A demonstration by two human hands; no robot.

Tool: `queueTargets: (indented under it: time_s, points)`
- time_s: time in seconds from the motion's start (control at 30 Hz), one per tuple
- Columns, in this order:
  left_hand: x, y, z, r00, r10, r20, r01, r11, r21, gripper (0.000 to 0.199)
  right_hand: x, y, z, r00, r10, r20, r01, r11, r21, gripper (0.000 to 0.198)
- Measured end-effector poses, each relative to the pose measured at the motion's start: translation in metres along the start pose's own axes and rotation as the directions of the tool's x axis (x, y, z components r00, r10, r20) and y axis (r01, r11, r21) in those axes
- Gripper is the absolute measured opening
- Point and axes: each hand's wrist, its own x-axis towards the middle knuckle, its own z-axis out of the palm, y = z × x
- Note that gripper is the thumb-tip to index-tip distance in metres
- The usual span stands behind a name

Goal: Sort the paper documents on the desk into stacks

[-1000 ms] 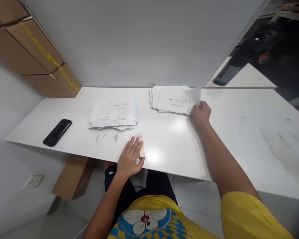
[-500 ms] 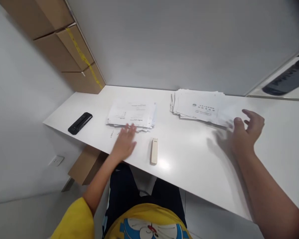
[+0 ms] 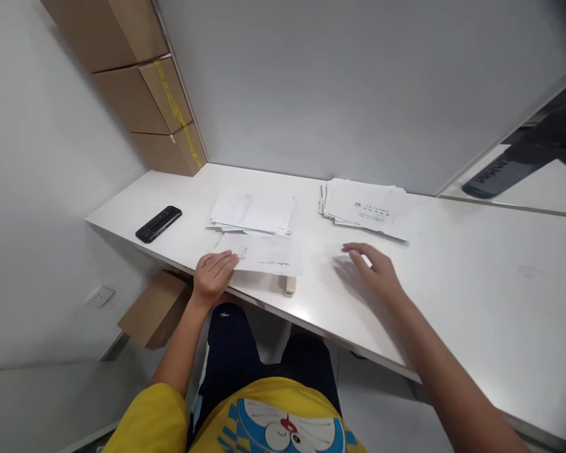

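My left hand [image 3: 213, 277] is closed on the left edge of a printed white paper [image 3: 268, 253], thumb hidden and fingers on top. This paper is tilted above the desk's front part and partly covers a small cream-coloured stapler [image 3: 290, 287]. Just behind it lies a stack of white papers [image 3: 252, 211], its edges uneven. My right hand [image 3: 375, 267] hovers over the desk to the right of the held paper, fingers bent, thumb apart, holding nothing. A second stack of printed papers [image 3: 363, 207] lies beyond that hand, near the back panel.
On the left of the white desk [image 3: 476, 277] lies a black phone [image 3: 159, 224]. Cardboard boxes [image 3: 165, 100] are stacked at the back left corner, with yellow tape on them. Another cardboard box [image 3: 155, 308] stands below the desk, near a wall socket [image 3: 99, 296].
My left hand has taken the top paper from the left stack and drawn it toward me. My right hand has moved left, away from the right stack. The view has shifted slightly.
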Motion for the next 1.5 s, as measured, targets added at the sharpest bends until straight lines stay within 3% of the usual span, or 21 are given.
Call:
queueTargets:
  time_s: [0.07, 0.13, 0.2, 0.3, 0.37, 0.47, 0.53, 0.63, 0.7, 0.8, 0.9, 1.0, 1.17, 1.27, 1.4, 1.5]
  points:
    - [-0.009, 0.019, -0.007, 0.979, -0.099, -0.178, 0.079, 0.990, -0.113, 0.027, -0.027, -0.026, 0.012, 0.989, 0.126, 0.072, -0.138, 0.970, 0.201, 0.044]
    - [-0.017, 0.030, -0.013, 0.936, -0.255, -0.244, 0.175, 0.935, -0.307, 0.031, -0.058, -0.054, 0.026, 0.959, 0.206, 0.194, -0.270, 0.874, 0.404, 0.052]
    - [-0.022, 0.033, -0.014, 0.917, -0.364, -0.162, 0.236, 0.825, -0.514, 0.038, -0.089, -0.079, 0.040, 0.895, 0.221, 0.388, -0.408, 0.759, 0.507, 0.057]
    - [-0.027, 0.038, -0.006, 0.911, -0.413, 0.012, 0.309, 0.661, -0.684, 0.050, -0.132, -0.102, 0.065, 0.752, 0.177, 0.635, -0.564, 0.672, 0.480, 0.051]
    - [-0.029, 0.049, 0.000, 0.898, -0.429, 0.099, 0.356, 0.577, -0.735, 0.055, -0.154, -0.106, 0.081, 0.721, 0.203, 0.662, -0.621, 0.615, 0.487, 0.047]
    - [-0.030, 0.074, 0.000, 0.874, -0.423, 0.237, 0.428, 0.444, -0.787, 0.060, -0.174, -0.099, 0.097, 0.745, 0.342, 0.573, -0.664, 0.461, 0.588, 0.059]
    - [-0.032, 0.091, -0.004, 0.822, -0.473, 0.316, 0.507, 0.357, -0.785, 0.064, -0.179, -0.091, 0.100, 0.780, 0.443, 0.441, -0.615, 0.414, 0.671, 0.071]
    - [-0.042, 0.112, -0.008, 0.720, -0.520, 0.460, 0.633, 0.222, -0.741, 0.074, -0.177, -0.082, 0.096, 0.840, 0.527, 0.129, -0.433, 0.508, 0.744, 0.079]
    - [-0.051, 0.121, -0.005, 0.667, -0.519, 0.535, 0.675, 0.116, -0.729, 0.080, -0.173, -0.079, 0.091, 0.843, 0.538, -0.021, -0.349, 0.576, 0.740, 0.078]
    - [-0.057, 0.129, 0.001, 0.597, -0.577, 0.557, 0.660, -0.041, -0.750, 0.068, -0.168, -0.077, 0.084, 0.815, 0.570, -0.105, -0.324, 0.599, 0.732, 0.080]
    - [-0.052, 0.131, 0.002, 0.575, -0.607, 0.548, 0.601, -0.141, -0.786, 0.071, -0.169, -0.072, 0.081, 0.765, 0.624, -0.163, -0.320, 0.586, 0.745, 0.082]
    - [-0.047, 0.132, 0.001, 0.576, -0.590, 0.566, 0.593, -0.175, -0.786, 0.074, -0.173, -0.068, 0.079, 0.739, 0.654, -0.164, -0.335, 0.567, 0.752, 0.081]
    - [-0.044, 0.139, 0.003, 0.457, -0.614, 0.643, 0.657, -0.254, -0.710, 0.066, -0.179, -0.066, 0.076, 0.756, 0.645, -0.114, -0.362, 0.556, 0.748, 0.083]
    - [-0.042, 0.141, 0.007, 0.462, -0.618, 0.636, 0.637, -0.268, -0.723, 0.067, -0.185, -0.059, 0.077, 0.803, 0.586, -0.109, -0.366, 0.629, 0.686, 0.077]
    - [-0.041, 0.136, 0.013, 0.463, -0.595, 0.656, 0.691, -0.222, -0.688, 0.060, -0.194, -0.041, 0.072, 0.823, 0.557, -0.109, -0.391, 0.696, 0.601, 0.072]
    - [-0.038, 0.130, 0.019, 0.464, -0.643, 0.609, 0.702, -0.152, -0.696, 0.058, -0.189, -0.028, 0.053, 0.856, 0.499, -0.139, -0.310, 0.708, 0.635, 0.066]
